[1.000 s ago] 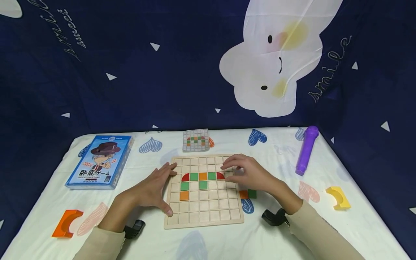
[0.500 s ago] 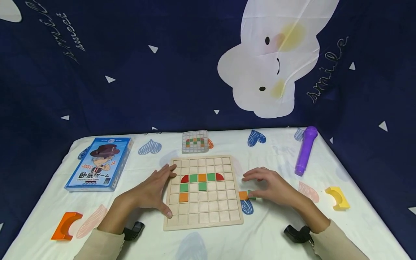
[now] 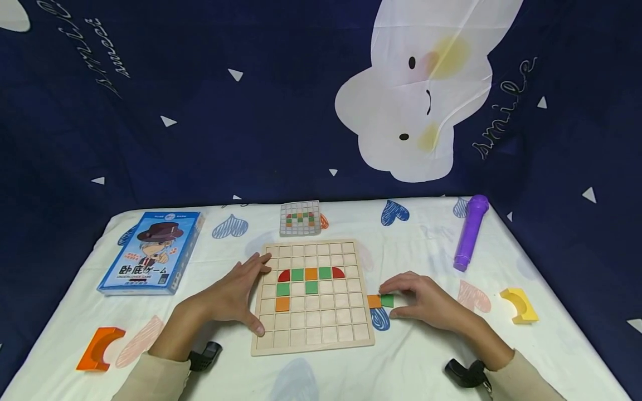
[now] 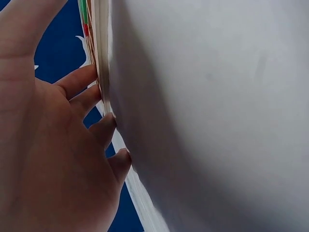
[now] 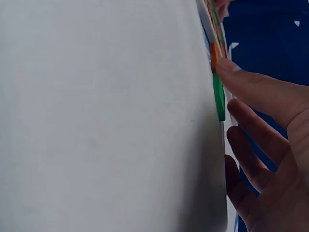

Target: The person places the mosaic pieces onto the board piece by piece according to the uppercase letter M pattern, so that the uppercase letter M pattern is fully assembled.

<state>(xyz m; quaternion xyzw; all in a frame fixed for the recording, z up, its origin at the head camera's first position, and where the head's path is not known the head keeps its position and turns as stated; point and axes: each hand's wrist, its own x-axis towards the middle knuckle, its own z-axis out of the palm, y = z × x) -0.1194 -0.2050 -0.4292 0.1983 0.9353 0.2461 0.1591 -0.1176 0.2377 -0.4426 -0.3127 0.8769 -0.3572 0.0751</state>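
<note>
My left hand (image 3: 228, 292) rests along the left side of a wooden grid board (image 3: 313, 335), thumb and fingers spread on its edge. On the board, a row of tiles runs from a red quarter-round tile (image 3: 284, 275) to another red quarter-round (image 3: 338, 272), with green and orange squares between. Below the row lie green squares and an orange square (image 3: 282, 304). Right of the board, a loose orange tile (image 3: 374, 301) touches a loose green tile (image 3: 387, 301). My right hand (image 3: 428, 301) is around the green tile, fingers beyond it and thumb on the near side, not visibly pinching it.
A small pattern card (image 3: 300, 218) lies behind the board. At left are a blue game box (image 3: 150, 253) and an orange arch block (image 3: 100, 350). A purple microphone-shaped stick (image 3: 470, 234) and a yellow arch block (image 3: 521, 305) lie at right.
My right hand has left the red quarter-round at the row's right end and moved right and nearer, to the loose green tile. The left hand stays on the board's edge.
</note>
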